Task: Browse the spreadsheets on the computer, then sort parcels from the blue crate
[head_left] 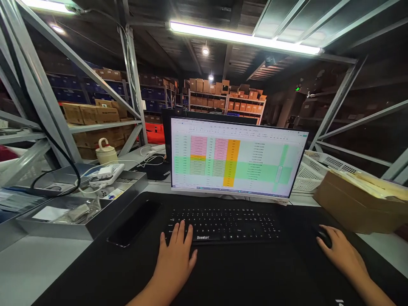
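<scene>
My left hand (176, 250) lies with fingers spread over the left end of a black keyboard (223, 225), its fingertips on the lower-left keys. On the right, my right hand (342, 250) is wrapped round a black computer mouse (324, 236), which is partly hidden under the fingers. Both keyboard and mouse rest on a large black desk mat (242, 272). Behind the keyboard stands a monitor (237, 159) showing a spreadsheet with pink, orange and green cells; its text is too small to read. A dark smartphone (135, 223) lies left of the keyboard.
At left, a grey open tray (92, 225) holds small packets, with a white power strip (106, 174) and cables behind it. A cream lidded jug (106, 154) stands farther back. On the right are a cardboard box (357, 208) and white plastic baskets (307, 176). Metal posts frame the desk.
</scene>
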Motion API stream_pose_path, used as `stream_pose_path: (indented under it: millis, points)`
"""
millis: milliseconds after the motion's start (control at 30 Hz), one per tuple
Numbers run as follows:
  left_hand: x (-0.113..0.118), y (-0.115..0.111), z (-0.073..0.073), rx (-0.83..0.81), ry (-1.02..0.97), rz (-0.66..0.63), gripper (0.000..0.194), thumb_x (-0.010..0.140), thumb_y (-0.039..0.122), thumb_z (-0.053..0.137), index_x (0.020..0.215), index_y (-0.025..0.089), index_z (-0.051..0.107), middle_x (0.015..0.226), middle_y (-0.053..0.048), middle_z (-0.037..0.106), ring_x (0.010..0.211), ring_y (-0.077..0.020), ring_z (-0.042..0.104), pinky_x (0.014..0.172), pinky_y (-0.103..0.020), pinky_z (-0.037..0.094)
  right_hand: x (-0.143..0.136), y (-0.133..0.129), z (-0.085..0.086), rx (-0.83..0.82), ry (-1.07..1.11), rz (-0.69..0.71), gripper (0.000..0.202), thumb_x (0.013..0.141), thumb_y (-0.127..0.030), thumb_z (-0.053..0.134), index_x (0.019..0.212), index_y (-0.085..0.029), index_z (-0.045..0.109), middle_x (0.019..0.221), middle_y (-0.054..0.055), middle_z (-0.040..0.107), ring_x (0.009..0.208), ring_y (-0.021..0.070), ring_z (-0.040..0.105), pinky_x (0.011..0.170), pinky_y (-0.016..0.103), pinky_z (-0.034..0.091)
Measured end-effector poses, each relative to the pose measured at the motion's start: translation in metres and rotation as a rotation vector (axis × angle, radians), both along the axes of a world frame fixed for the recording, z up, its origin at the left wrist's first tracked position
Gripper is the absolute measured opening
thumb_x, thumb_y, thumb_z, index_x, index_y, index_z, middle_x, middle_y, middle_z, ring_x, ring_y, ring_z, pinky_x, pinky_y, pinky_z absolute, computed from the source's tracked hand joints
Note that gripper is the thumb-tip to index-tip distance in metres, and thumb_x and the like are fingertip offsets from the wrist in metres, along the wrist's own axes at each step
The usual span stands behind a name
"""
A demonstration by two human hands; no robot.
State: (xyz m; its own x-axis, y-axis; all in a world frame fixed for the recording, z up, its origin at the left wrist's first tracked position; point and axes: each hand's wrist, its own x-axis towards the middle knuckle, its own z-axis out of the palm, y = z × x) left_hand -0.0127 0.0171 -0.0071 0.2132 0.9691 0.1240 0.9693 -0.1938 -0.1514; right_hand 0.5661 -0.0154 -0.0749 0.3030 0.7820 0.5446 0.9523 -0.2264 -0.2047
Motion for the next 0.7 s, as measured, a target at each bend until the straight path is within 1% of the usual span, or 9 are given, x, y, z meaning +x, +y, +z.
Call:
stream_pose_path:
  millis: [100,233,467,700]
  points:
    - [0.000,0.000,0.000,-0.002,-0.011,-0.002,0.060,0.092,0.027,0.041,0.151,0.015,0.035,0.160,-0.019,0.026,0.148,-0.0362,0.029,0.116,-0.068,0.027,0.002,0.001,-0.002,-0.038,0.012,0.007,0.059,0.084,-0.055,0.041,0.125,-0.016,0.059,0.124,0.015,0.061,0.112,0.0290,0.064,0.096,0.043,0.052]
    - [0.000,-0.002,0.001,-0.009,-0.007,0.006,0.061,0.093,0.027,0.041,0.152,0.016,0.033,0.160,-0.018,0.024,0.148,-0.0357,0.027,0.116,-0.067,0.027,0.006,0.005,-0.007,-0.025,0.025,0.024,0.058,0.084,-0.056,0.043,0.122,-0.017,0.060,0.121,0.015,0.062,0.117,0.0314,0.061,0.100,0.046,0.050]
    - [0.002,-0.001,0.003,-0.033,-0.001,0.015,0.061,0.093,0.026,0.040,0.152,0.016,0.032,0.161,-0.018,0.023,0.149,-0.0349,0.026,0.117,-0.067,0.026,0.019,0.009,-0.020,-0.007,0.067,0.034,0.063,0.082,-0.059,0.045,0.125,-0.016,0.060,0.123,0.016,0.061,0.118,0.0343,0.061,0.099,0.049,0.050]
    - [0.001,-0.002,0.004,-0.056,-0.057,0.009,0.062,0.091,0.027,0.043,0.152,0.016,0.034,0.160,-0.019,0.022,0.149,-0.0362,0.024,0.117,-0.068,0.024,0.020,0.011,-0.018,0.004,0.070,0.054,0.062,0.079,-0.059,0.046,0.120,-0.016,0.062,0.117,0.015,0.064,0.116,0.0348,0.062,0.103,0.049,0.048]
